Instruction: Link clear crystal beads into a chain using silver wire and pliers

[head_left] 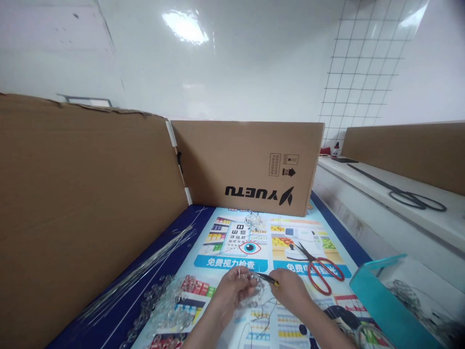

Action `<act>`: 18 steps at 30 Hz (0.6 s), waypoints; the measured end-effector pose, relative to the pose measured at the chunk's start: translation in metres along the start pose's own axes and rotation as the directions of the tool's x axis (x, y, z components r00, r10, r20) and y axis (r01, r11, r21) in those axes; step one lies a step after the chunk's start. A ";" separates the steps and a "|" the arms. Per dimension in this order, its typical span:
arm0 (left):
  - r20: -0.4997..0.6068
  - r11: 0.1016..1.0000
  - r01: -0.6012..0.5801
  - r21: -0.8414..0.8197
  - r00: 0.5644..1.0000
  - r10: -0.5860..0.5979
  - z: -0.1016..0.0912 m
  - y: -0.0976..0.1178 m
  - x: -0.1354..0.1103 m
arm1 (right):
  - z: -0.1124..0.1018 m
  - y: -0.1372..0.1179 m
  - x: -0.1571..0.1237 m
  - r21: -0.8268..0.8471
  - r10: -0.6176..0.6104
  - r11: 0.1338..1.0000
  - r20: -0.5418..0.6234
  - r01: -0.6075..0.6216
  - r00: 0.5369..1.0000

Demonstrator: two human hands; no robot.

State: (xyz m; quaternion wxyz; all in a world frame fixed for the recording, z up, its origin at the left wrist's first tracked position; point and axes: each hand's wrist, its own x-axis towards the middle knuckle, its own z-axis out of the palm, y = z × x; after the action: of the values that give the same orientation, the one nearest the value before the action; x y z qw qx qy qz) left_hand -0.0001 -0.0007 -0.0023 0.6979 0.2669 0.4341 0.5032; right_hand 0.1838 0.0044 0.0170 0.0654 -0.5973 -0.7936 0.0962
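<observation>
Pliers (265, 277) lie L-R, tip left

One left hand (232, 289), one right hand (290, 291), one slim tool (267, 277), one red scissors (321, 274), three cardboard panels (247, 165), dozens of clear beads (160, 305) (perhaps more).

Before us the scissors (321, 272) lie on the table (232, 252), right of our hands; beads (160, 305) lie left; a cardboard box (250, 165) stands behind.
</observation>
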 end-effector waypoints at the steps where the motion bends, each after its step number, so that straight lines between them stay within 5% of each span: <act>1: 0.009 1.000 -0.003 0.000 1.000 0.003 0.000 0.000 0.000 | 0.000 -0.001 -0.001 0.000 0.000 1.000 -0.002 0.000 1.000; 18: -0.030 0.997 -0.070 0.034 0.997 0.071 0.003 -0.005 0.001 | -0.001 -0.008 -0.004 0.009 0.007 1.000 -0.031 -0.007 0.999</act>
State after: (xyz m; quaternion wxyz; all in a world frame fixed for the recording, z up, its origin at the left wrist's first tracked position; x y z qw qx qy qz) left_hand 0.0049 -0.0011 -0.0056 0.6684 0.2855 0.4436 0.5244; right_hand 0.1774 -0.0016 0.0198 0.0802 -0.6012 -0.7899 0.0907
